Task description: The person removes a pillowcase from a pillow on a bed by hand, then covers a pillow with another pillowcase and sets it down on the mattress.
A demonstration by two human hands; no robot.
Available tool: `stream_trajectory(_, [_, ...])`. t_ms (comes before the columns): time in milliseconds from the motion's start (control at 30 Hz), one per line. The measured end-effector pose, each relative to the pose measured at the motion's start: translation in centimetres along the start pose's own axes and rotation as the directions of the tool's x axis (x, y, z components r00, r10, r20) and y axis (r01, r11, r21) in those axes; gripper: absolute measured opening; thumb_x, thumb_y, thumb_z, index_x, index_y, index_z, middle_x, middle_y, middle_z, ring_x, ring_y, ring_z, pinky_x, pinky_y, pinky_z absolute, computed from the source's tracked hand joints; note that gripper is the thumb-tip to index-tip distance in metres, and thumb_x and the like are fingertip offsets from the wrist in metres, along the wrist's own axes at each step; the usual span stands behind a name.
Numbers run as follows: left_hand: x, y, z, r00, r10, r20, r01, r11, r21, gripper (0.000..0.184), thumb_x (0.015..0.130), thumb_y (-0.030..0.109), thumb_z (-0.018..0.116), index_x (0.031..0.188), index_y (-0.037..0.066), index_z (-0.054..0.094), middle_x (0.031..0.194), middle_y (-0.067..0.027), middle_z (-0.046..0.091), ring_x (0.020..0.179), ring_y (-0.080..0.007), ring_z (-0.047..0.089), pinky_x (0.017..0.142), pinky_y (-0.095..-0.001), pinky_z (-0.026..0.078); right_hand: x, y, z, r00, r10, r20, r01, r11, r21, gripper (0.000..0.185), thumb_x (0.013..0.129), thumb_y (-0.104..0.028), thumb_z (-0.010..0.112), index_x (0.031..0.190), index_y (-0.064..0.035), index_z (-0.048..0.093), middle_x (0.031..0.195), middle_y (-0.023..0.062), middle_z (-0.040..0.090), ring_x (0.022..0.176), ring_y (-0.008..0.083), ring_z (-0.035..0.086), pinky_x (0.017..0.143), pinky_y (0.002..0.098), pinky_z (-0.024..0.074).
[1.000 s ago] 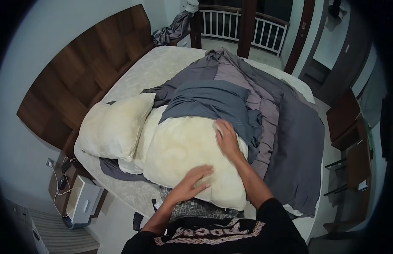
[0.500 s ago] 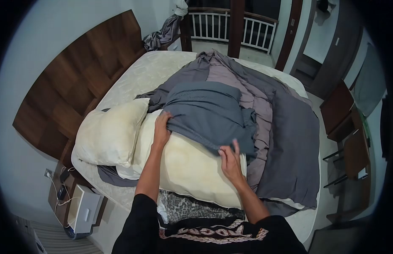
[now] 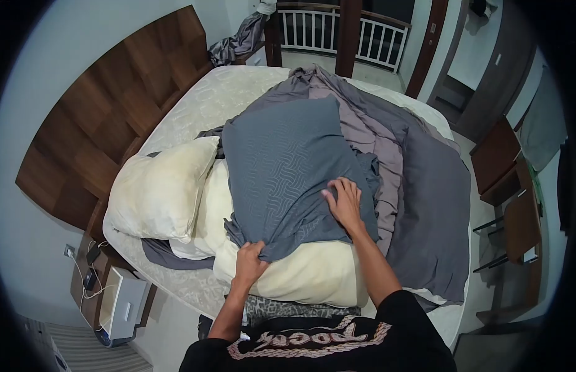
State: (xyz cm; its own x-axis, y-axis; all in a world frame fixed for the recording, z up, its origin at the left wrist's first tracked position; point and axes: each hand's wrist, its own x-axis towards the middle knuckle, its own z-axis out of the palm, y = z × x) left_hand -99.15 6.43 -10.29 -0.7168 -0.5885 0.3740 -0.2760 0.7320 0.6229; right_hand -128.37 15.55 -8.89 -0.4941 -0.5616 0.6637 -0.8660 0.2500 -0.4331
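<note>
A dark grey-blue pillowcase [image 3: 281,155] with a woven line pattern covers most of a cream pillow [image 3: 309,276] on the bed. The pillow's near end sticks out bare toward me. My left hand [image 3: 250,263] is closed on the pillowcase's near left edge, where the cloth bunches. On the right side of the case lies my right hand [image 3: 345,203], its fingers bent a little and apart, touching the fabric without visibly gripping it. A second cream pillow [image 3: 164,189], uncased, rests to the left near the headboard.
Crumpled grey and mauve bedding [image 3: 378,133] spreads behind and right of the pillow, beside a dark grey pillow [image 3: 433,204]. The pale mattress [image 3: 219,93] shows at the back left. A wooden headboard [image 3: 120,118] and a nightstand with an open drawer [image 3: 123,304] stand left.
The pillowcase has come toward me over more of the cream pillow, its folds smoothed flatter. My left hand has moved nearer with the edge; my right hand now lies on top.
</note>
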Motion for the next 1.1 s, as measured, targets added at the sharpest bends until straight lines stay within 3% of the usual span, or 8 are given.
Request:
stream_trajectory(267, [3.0, 1.5, -1.9, 0.996, 0.035, -0.086, -0.035, 0.999, -0.003, 0.047, 0.06, 0.001, 0.058, 0.107, 0.004, 0.058, 0.101, -0.0123, 0.057, 0.097, -0.0318, 0.053, 0.093, -0.0403, 0.035, -1.5, 1.6, -3.7, 0.981, 0.102, 0.163, -0.134, 0.971, 0.197, 0.012, 0.091, -0.012, 0.059, 0.087, -0.0004, 0.056, 0.079, 0.0157, 0.058, 0.075, 0.0333, 0.056, 0.071, 0.0385, 0.0425])
stream_trajectory(400, [3.9, -1.4, -0.9, 0.962, 0.18, -0.203, -0.153, 0.978, 0.14, 0.043, 0.058, -0.002, 0.057, 0.101, 0.005, 0.061, 0.091, -0.0116, 0.057, 0.092, -0.0321, 0.052, 0.092, -0.0433, 0.033, -2.4, 1.5, -7.5, 0.957, 0.177, 0.231, -0.226, 0.952, 0.205, 0.016, 0.094, -0.016, 0.056, 0.088, -0.0012, 0.057, 0.081, 0.0159, 0.06, 0.081, 0.0346, 0.057, 0.074, 0.0423, 0.0432])
stream_trajectory(533, [0.4, 0.3, -0.6, 0.954, 0.158, 0.253, -0.178, 0.982, 0.056, 0.036, 0.06, -0.003, 0.058, 0.095, 0.003, 0.062, 0.091, -0.0125, 0.059, 0.086, -0.0309, 0.051, 0.086, -0.0403, 0.035, -0.1, 4.8, -5.2, 0.955, 0.286, -0.082, -0.284, 0.958, 0.035, 0.031, 0.098, -0.028, 0.051, 0.089, 0.0006, 0.06, 0.083, 0.0205, 0.061, 0.083, 0.0404, 0.058, 0.074, 0.0457, 0.0442])
stream_trajectory(633, [-1.3, 0.7, -1.9, 0.948, 0.161, 0.276, -0.166, 0.986, -0.007, 0.033, 0.061, -0.001, 0.059, 0.094, 0.003, 0.062, 0.088, -0.0123, 0.06, 0.086, -0.0309, 0.051, 0.084, -0.0388, 0.036, 0.4, 6.6, -3.0, 0.762, 0.609, 0.22, -0.602, 0.791, -0.107, 0.041, 0.099, -0.035, 0.048, 0.088, 0.0025, 0.06, 0.083, 0.0224, 0.064, 0.084, 0.0456, 0.059, 0.073, 0.0494, 0.0442])
stream_trajectory(800, [-1.7, -2.5, -2.7, 0.999, -0.033, 0.007, 0.033, 0.981, -0.191, 0.041, 0.061, 0.004, 0.062, 0.102, 0.004, 0.062, 0.101, -0.0141, 0.06, 0.101, -0.0333, 0.053, 0.098, -0.0412, 0.033, -3.1, 7.5, -2.3, 0.902, 0.426, 0.065, -0.428, 0.904, 0.014, 0.043, 0.098, -0.034, 0.049, 0.082, 0.0054, 0.056, 0.073, 0.0263, 0.058, 0.069, 0.0431, 0.056, 0.065, 0.047, 0.0419])
stream_trajectory(867, [0.7, -3.0, -4.9, 0.994, 0.108, 0.037, -0.103, 0.988, -0.116, 0.059, 0.059, 0.006, 0.064, 0.118, 0.008, 0.059, 0.124, -0.0142, 0.055, 0.123, -0.0353, 0.046, 0.11, -0.047, 0.024, -4.0, 5.4, -4.9, 0.885, 0.455, 0.095, -0.461, 0.886, 0.048, 0.045, 0.099, -0.034, 0.049, 0.078, 0.0056, 0.049, 0.066, 0.0241, 0.049, 0.058, 0.0327, 0.047, 0.059, 0.0425, 0.0377])
stream_trajectory(1000, [3.3, -6.1, -7.0, 0.996, -0.037, 0.08, 0.046, 0.992, -0.114, 0.091, 0.055, 0.007, 0.068, 0.141, 0.016, 0.04, 0.153, -0.0085, 0.029, 0.146, -0.0329, 0.018, 0.116, -0.0549, 0.006, -5.3, 7.0, -6.1, 0.85, 0.526, 0.034, -0.525, 0.837, 0.155, 0.047, 0.098, -0.032, 0.053, 0.072, 0.0064, 0.042, 0.062, 0.016, 0.035, 0.06, 0.0184, 0.032, 0.055, 0.0362, 0.034])
stream_trajectory(1100, [3.4, -11.9, -5.8, 0.994, -0.106, -0.03, 0.102, 0.988, -0.112, 0.061, 0.062, 0.004, 0.06, 0.122, 0.009, 0.055, 0.13, -0.0126, 0.052, 0.13, -0.0318, 0.042, 0.116, -0.0522, 0.012, -5.4, 8.4, -5.5, 0.85, 0.526, 0.014, -0.522, 0.841, 0.143, 0.048, 0.098, -0.033, 0.053, 0.072, 0.0061, 0.043, 0.061, 0.0161, 0.034, 0.058, 0.0193, 0.033, 0.055, 0.0369, 0.0337])
